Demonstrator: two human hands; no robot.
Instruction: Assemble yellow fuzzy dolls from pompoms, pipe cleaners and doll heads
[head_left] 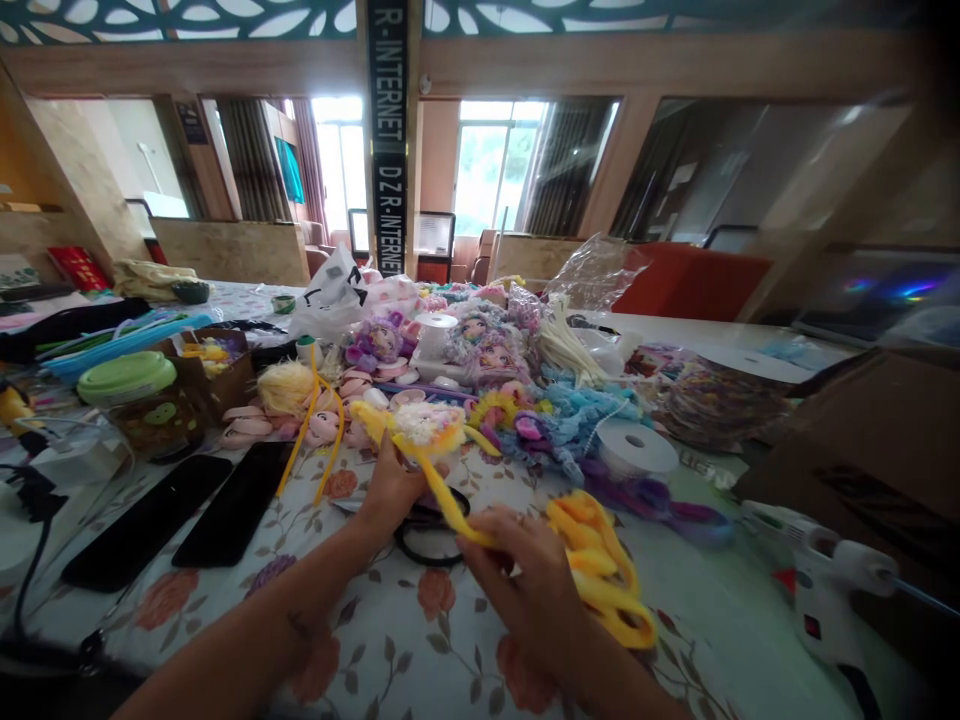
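Our left forearm (262, 625) slants in from the lower left, and our left hand (394, 485) reaches farther forward, thumb raised, gripping. Our right hand (529, 575) sits nearer to us, fingers bent to the thumb, its bare forearm (619, 672) angling toward the lower right.

I am working over a broad table (712, 610) that is wearing a white cloth (390, 640) printed with orange-pink flowers and grey-green leaves, its surface turning plain pale green to my right. To my left, two flat black rectangular phones (146, 522) are lying side by side; beyond them a see-through round jar with a light green lid (146, 415) is standing beside an open brown cardboard box (234, 385). A heap of pastel fuzzy doll-faced pieces (491, 355) is covering the middle. To my right, a fluffy yellow strip (589, 550) is lying in loops, a round white spool (649, 460) is resting behind it, and a white glue gun (817, 595) is lying farther right.
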